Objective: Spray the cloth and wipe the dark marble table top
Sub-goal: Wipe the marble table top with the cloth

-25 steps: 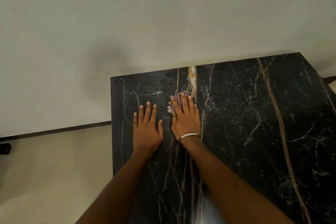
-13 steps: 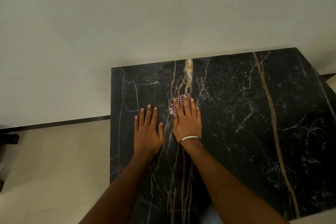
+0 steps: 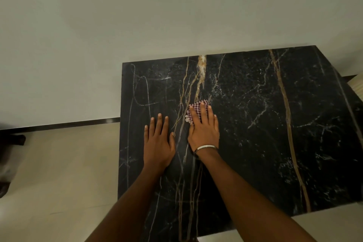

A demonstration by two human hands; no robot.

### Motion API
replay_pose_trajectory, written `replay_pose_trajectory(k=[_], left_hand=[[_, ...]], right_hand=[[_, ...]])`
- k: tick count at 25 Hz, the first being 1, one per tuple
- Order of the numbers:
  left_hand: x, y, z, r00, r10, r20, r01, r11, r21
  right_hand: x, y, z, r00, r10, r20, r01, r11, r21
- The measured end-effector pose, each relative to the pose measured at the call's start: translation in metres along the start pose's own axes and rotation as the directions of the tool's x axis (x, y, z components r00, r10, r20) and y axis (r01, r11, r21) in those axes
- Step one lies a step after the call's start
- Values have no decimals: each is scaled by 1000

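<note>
Cloth [image 3: 197,108], a small checked wad, lies on the dark marble table top [image 3: 275,124] near its middle-left, almost wholly under the right hand [image 3: 204,129], whose fingers lie straight and flat on it, pressing rather than gripping. Just beside it the left hand [image 3: 158,143] rests palm-down on the bare stone, fingers straight and slightly spread, holding nothing. The likeliest slip, as I judge it, is that the cloth creeps out from under those flat fingers (only friction keeps it there), so that skin smears the polished surface. The bracing left palm may likewise leave prints on the stone, needing a second pass. Farther out, the wide stretch of marble to the right, and the far edge against the pale wall [image 3: 176,15], could be missed if strokes stay short around the pale gold vein [image 3: 201,68]. No spray bottle shows, so a cloth gone dry would only push marks about.
</note>
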State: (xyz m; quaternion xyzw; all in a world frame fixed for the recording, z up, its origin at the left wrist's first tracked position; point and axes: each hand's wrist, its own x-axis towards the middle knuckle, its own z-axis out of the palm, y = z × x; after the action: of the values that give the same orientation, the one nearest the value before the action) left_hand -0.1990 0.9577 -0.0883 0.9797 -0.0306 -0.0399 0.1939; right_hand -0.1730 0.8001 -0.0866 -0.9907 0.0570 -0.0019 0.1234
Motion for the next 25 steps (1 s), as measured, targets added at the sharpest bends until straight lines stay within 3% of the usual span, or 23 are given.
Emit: replay_pose_trajectory(k=[3, 7, 11, 14, 19, 23, 25], left_hand=[[-15, 3, 2, 1000, -10, 1, 10, 1000, 0], [-36, 6, 3, 1000, -21, 19, 20, 999, 31], [-60, 1, 2, 999, -35, 24, 35, 999, 15], [-71, 4, 6, 999, -39, 15, 39, 999, 6], [-83, 2, 8, 999, -32, 16, 32, 999, 24], [-97, -4, 7, 1000, -14, 13, 14, 1000, 10], [-102, -4, 7, 1000, -1, 1, 1, 1000, 24]], right_hand=[[-21, -15, 0, 999, 40, -12, -39, 999, 24], [-54, -23, 9, 988, -151, 20, 152, 988, -12], [-53, 16, -5, 1000, -1, 16, 1, 1000, -11], [-73, 5, -3, 999, 47, -14, -47, 999, 13], [-97, 2, 6, 988, -154, 21, 154, 987, -43], [-100, 14, -2, 997, 69, -18, -69, 998, -9], [-114, -4, 3, 997, 69, -34, -70, 998, -9]])
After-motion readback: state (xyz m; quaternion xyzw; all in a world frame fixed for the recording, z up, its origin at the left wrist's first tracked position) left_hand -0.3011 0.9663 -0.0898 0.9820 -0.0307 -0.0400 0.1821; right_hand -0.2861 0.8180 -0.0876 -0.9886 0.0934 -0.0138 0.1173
